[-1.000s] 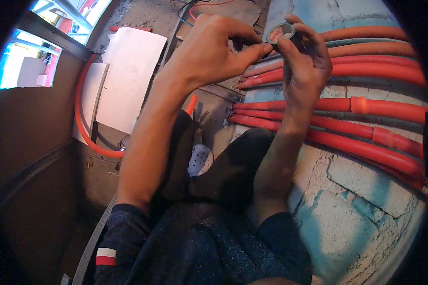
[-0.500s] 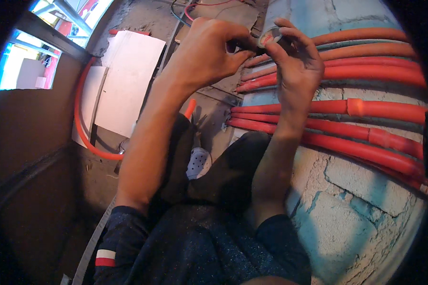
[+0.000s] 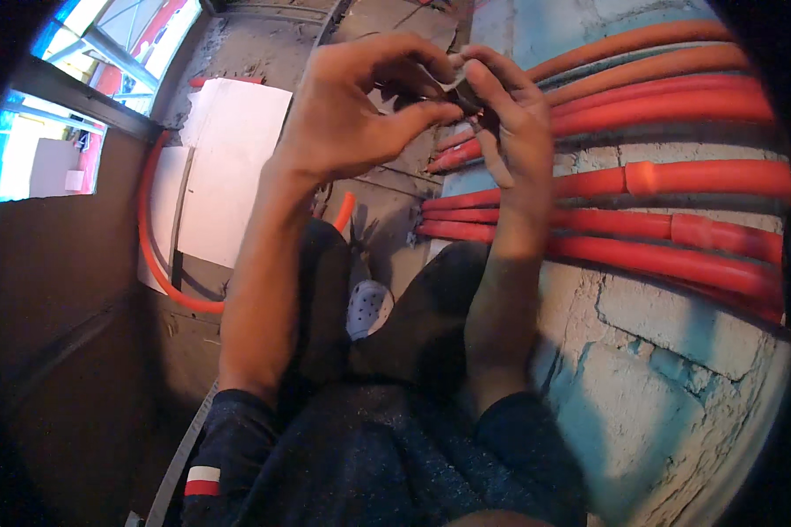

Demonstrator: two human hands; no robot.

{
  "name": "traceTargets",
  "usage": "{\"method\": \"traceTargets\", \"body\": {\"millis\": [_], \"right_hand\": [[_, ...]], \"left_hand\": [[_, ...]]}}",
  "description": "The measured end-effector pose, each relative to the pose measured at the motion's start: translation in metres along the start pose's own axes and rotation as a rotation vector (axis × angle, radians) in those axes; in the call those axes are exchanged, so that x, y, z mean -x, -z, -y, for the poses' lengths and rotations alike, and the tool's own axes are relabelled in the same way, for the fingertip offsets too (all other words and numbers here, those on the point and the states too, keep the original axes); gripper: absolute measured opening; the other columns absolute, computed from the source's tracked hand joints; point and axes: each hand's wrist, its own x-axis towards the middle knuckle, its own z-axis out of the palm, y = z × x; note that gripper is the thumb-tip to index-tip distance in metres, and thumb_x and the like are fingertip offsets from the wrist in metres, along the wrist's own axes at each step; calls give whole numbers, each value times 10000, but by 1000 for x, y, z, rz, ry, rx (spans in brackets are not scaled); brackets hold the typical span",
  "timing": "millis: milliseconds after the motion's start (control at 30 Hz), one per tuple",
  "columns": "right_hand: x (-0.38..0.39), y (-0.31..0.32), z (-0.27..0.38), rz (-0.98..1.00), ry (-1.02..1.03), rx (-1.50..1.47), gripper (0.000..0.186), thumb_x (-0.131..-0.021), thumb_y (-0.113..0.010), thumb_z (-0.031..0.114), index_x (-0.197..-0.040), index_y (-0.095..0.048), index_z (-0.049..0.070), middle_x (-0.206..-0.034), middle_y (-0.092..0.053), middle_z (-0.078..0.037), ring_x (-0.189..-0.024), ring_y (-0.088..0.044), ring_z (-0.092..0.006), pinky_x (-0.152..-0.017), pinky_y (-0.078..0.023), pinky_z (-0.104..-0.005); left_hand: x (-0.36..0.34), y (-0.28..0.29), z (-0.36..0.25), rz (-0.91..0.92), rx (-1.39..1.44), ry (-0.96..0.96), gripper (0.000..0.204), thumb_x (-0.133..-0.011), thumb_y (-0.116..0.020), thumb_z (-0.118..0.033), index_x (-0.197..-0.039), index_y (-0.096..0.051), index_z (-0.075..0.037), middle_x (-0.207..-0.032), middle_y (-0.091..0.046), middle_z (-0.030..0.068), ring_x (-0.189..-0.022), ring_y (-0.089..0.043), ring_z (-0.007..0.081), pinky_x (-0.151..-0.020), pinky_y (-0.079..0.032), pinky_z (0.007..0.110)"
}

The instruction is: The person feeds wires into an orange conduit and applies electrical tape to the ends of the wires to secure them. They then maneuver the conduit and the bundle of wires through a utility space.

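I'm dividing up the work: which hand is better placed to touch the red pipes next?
Probably the right hand: it appears beside the red pipes, while the left hand is farther off, toward the white board. However, the right hand holds a small, partly hidden item.

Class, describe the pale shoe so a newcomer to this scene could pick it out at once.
Start with the person's dark trousers in the middle of the picture. Between the two trouser legs shows the shoe. Its pale upper, dotted with dark round holes, sets it apart from the dark trousers on both sides.
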Motion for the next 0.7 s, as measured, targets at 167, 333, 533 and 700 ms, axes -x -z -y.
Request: {"method": "traceTargets", "body": {"millis": [167, 333, 533, 700], "right_hand": [[-2, 3, 4, 80, -231, -29, 236, -862, -663, 188, -1032, -639, 26, -815, -619, -23, -659, -538, -80, -554, -427, -207], [-2, 6, 3, 254, -360, -226, 311, -888, -627, 226, -1123, -585, 26, -862, -601, -37, -653, -527, -89, -544, -429, -215], [2, -20, -5, 39, 250, 215, 424, -766, -749, 142, -1119, -552, 14, -958, -582, -51, -742, -560, -115, -608, -448, -222], [1, -30, -17, 3, 602, 670, 328, -734, -756, 115, -1009, -599, 31, -1078, -567, -80, -855, -580, -145, -688, -476, -261]], "left_hand": [[-3, 4, -3, -49, -5, 42, 174, -732, -744, -28, -883, -672, 21, -748, -679, 55, -712, -643, 93, -634, -504, 218], [-7, 5, -4, -232, 64, 178, 222, -776, -748, -133, -937, -687, 8, -772, -676, 51, -705, -631, 112, -649, -508, 231], [-7, 2, -10, -294, 92, 232, 164, -793, -728, -99, -884, -690, 32, -786, -686, 70, -717, -632, 101, -653, -500, 226], [-7, 8, -6, -331, 188, 225, 167, -792, -733, -108, -883, -690, 26, -784, -684, 70, -704, -621, 93, -646, -492, 219]]}}
